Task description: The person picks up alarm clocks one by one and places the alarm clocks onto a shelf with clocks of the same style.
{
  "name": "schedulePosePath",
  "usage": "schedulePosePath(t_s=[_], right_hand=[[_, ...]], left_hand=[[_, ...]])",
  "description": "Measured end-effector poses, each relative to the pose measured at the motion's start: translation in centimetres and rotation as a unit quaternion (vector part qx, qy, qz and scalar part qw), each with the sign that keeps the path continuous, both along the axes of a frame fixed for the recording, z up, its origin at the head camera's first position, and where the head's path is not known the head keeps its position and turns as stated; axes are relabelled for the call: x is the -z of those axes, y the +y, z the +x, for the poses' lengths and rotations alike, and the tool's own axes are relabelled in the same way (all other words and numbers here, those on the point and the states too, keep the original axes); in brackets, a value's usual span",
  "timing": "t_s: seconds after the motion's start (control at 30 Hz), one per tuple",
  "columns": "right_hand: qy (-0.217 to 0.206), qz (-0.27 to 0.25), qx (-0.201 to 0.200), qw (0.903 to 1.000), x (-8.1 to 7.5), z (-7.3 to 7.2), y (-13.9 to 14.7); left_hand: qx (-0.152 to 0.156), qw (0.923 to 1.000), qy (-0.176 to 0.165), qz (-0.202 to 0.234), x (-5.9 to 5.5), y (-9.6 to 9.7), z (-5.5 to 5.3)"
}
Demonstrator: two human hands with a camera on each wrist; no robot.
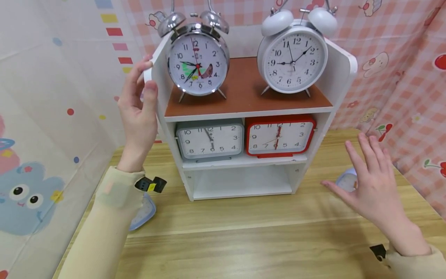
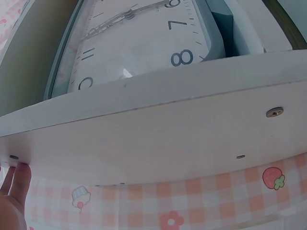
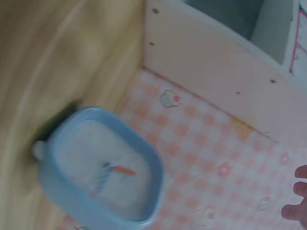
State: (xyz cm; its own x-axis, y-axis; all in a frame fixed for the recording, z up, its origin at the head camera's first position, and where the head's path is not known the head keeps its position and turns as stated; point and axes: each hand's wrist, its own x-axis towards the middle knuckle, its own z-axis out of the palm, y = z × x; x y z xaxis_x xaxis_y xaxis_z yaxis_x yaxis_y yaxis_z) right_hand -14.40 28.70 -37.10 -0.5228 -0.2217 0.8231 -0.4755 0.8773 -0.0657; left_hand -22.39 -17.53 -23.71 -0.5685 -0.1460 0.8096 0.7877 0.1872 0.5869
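Observation:
My left hand (image 1: 138, 110) touches the left side panel of a white shelf (image 1: 162, 73) near its top, its fingertips at the panel's edge. In the left wrist view, its fingers (image 2: 20, 184) meet the panel's outer face. My right hand (image 1: 376, 182) is in the air right of the shelf, fingers spread, holding nothing. A silver twin-bell alarm clock (image 1: 205, 54) and a white twin-bell alarm clock (image 1: 296, 73) stand on the brown top board. Below them sit a grey-green rectangular clock (image 1: 223, 141) and a red rectangular clock (image 1: 289, 137).
A light-blue clock (image 3: 103, 153) stands on the wooden table (image 1: 251, 240) right of the shelf, partly behind my right hand in the head view. Another blue-rimmed clock (image 1: 146, 213) is at the left, partly under my forearm. Patterned cloth (image 1: 376, 89) hangs behind.

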Motion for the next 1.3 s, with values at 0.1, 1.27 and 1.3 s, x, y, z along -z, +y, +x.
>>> schedulePosePath(t_s=[0.1, 1.27, 1.3], right_hand=[[-0.033, 0.003, 0.014, 0.9994, 0.6, -0.3, 0.8], [-0.282, 0.005, 0.09, 0.9553, 5.4, -1.8, 7.1], [-0.281, 0.004, 0.088, 0.9556, 5.4, -1.8, 7.2]], left_hand=[[0.0, 1.0, 0.004, 0.0, 0.0, 0.0, -0.1], [0.013, 0.9996, 0.006, 0.024, 0.3, -0.1, -0.3], [0.013, 0.9996, 0.006, 0.023, 0.3, -0.1, -0.3]])
